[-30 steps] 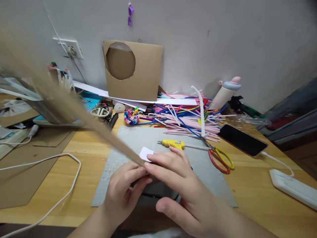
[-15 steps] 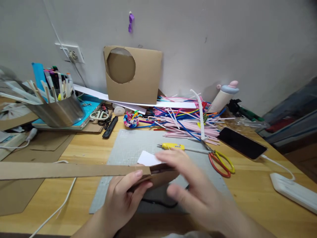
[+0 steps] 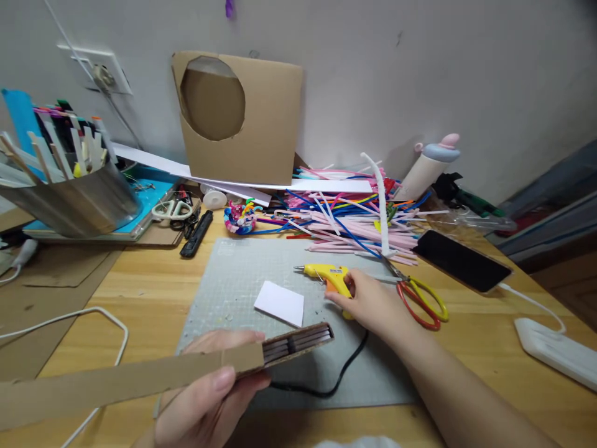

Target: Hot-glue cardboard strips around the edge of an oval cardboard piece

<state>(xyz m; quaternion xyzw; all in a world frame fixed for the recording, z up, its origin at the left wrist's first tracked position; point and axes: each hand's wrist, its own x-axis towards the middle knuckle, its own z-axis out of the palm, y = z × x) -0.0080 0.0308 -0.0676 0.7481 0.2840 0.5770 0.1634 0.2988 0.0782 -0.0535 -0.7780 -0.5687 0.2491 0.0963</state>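
Note:
My left hand (image 3: 212,386) is closed around a flat cardboard case (image 3: 298,351), whose open edge shows several thin layers inside. From it a long cardboard strip (image 3: 116,379) runs off to the left, partly bent over the case's edge. My right hand (image 3: 368,298) has its fingers around the handle of a yellow hot glue gun (image 3: 326,272) with an orange trigger. The gun lies on the grey cutting mat (image 3: 233,267), nozzle pointing left. Between the two hands, a small white card (image 3: 280,303) rests on the mat.
Scissors (image 3: 422,302) with red and yellow handles lie right of the glue gun. Behind are a pile of pipe cleaners (image 3: 345,218), a cardboard panel (image 3: 270,124) with a round hole, and a phone (image 3: 461,260). A metal pot (image 3: 79,205) of sticks stands left.
My right hand has moved from the cardboard case to the glue gun and taken its handle. My left hand has lowered and tilted the case, and the camera view has shifted.

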